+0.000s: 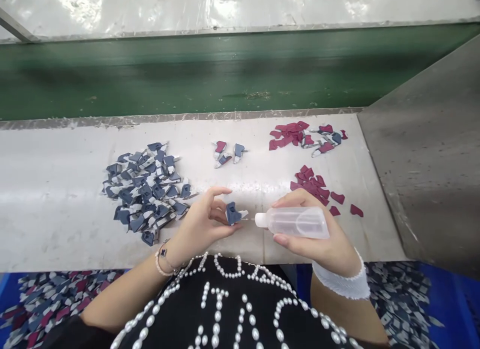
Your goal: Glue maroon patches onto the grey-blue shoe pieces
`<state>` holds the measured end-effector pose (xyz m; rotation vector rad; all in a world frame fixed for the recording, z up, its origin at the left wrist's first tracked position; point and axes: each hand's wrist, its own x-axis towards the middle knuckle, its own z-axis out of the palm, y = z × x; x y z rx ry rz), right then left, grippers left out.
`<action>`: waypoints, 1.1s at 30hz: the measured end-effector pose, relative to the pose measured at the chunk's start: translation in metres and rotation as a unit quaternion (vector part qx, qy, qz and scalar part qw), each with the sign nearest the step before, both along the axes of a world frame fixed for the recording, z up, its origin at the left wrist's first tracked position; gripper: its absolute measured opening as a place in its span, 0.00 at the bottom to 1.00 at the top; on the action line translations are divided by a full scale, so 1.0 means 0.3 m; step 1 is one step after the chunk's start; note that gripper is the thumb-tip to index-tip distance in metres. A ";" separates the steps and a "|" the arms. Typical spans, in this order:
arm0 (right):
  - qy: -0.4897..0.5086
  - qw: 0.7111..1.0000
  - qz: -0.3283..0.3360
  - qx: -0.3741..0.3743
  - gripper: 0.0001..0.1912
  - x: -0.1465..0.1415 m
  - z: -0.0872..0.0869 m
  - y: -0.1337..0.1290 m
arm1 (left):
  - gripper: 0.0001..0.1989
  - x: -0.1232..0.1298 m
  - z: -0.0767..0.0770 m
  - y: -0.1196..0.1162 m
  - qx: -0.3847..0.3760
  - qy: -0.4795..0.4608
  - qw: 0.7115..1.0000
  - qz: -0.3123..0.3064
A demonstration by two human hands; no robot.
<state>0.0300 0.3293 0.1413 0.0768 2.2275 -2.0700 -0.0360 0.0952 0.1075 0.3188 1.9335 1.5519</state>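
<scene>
**Left hand closed on a navy-and-white piece, right hand around a clear plastic bottle**

At far left, a blue bin is seen below the bench, heaped with mixed navy, maroon and white scraps. On the white-topped bench, a loose heap of navy-and-white cut pieces is spread just left of the hands. A beaded bracelet is worn on the left wrist. The left hand is mostly closed, with the navy-and-white piece held at the fingertips, above the bench and beside the bottle's white nozzle. Whether the nozzle touches the piece cannot be told. Farther up the bench, three pieces in navy, maroon and white are set apart. The right hand is curled around the bottle, which is held on its side with the nozzle pointed left. A white lace cuff is worn on the right wrist. Loose maroon pieces are scattered to the right of the bottle, and a mixed maroon and navy group lies beyond them. At far right, a second blue bin is seen holding more navy-and-white scraps.
</scene>
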 end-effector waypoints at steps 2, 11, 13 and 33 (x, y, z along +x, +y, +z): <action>0.011 1.000 -0.006 0.010 0.16 0.010 0.018 -0.021 | 0.30 0.014 0.013 0.002 -0.035 0.077 0.996 -0.013; 0.085 0.984 0.023 0.152 0.19 0.007 0.104 -0.099 | 0.19 0.031 0.060 0.001 -0.021 0.167 0.986 -0.014; 0.079 0.987 0.021 0.142 0.19 0.002 0.109 -0.106 | 0.19 0.032 0.069 0.001 -0.016 0.158 0.987 -0.018; 0.091 0.985 0.035 0.145 0.16 -0.005 0.118 -0.112 | 0.17 0.025 0.081 -0.002 -0.035 0.161 0.985 -0.059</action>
